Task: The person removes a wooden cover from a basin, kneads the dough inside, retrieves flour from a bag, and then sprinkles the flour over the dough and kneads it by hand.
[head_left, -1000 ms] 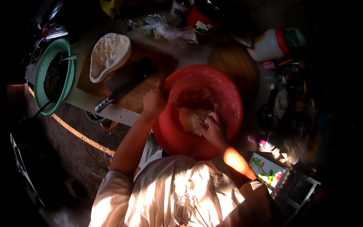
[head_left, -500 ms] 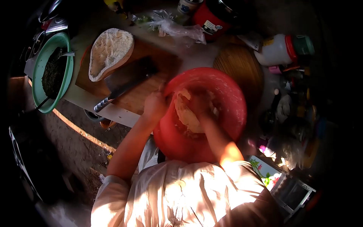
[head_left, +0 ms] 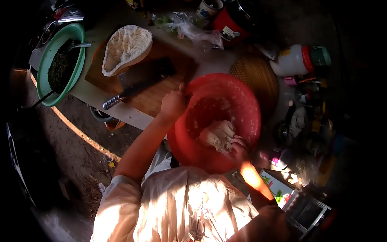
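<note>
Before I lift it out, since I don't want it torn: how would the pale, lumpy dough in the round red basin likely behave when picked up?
The pale, lumpy dough would probably sag: its folded, uneven surface looks soft. It may cling, since whitish specks dot the round red basin. It seems unlikely to roll, being irregular.

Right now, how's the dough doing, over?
Left hand holding red basin by its rim. Right hand against dough inside. Cleaver nearby on wooden board, near left hand.

Right hand [head_left: 238, 149] blurred at the dough [head_left: 217, 135], left hand [head_left: 173, 104] partly hidden, red pot [head_left: 236, 25] cropped (top edge)
</note>
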A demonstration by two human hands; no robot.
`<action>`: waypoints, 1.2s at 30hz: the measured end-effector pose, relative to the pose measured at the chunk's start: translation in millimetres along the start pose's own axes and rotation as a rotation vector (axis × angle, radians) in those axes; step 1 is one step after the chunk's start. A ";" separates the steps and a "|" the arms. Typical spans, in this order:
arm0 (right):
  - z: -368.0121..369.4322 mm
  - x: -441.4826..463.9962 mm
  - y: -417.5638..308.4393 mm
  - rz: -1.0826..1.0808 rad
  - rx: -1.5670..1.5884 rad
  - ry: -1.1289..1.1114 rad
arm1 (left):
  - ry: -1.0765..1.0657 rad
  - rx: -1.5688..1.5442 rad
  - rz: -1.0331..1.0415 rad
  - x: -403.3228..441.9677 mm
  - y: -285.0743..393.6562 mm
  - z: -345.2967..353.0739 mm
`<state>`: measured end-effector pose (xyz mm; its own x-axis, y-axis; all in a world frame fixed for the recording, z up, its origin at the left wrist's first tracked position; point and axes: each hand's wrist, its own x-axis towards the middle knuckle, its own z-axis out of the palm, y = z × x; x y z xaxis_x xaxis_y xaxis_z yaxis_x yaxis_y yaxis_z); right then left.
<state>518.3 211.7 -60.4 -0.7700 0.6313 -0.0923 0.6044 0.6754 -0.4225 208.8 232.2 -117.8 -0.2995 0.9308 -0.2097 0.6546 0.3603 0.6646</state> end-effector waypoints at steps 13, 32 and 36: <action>85.6 154.7 2.8 0.067 -0.345 -0.199 | -0.043 -0.021 0.020 -5.5 1.8 -4.6; 42.2 33.5 -18.5 0.086 -0.066 0.090 | -0.064 -0.090 -0.005 -7.4 9.8 5.2; 79.7 77.6 -8.5 -0.193 -0.242 0.030 | -0.055 -0.083 0.018 -8.6 9.3 4.5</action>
<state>437.1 224.6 -135.8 -0.8710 0.4913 -0.0036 0.4818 0.8527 -0.2021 220.5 227.8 -113.0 -0.2486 0.9397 -0.2349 0.5992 0.3397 0.7250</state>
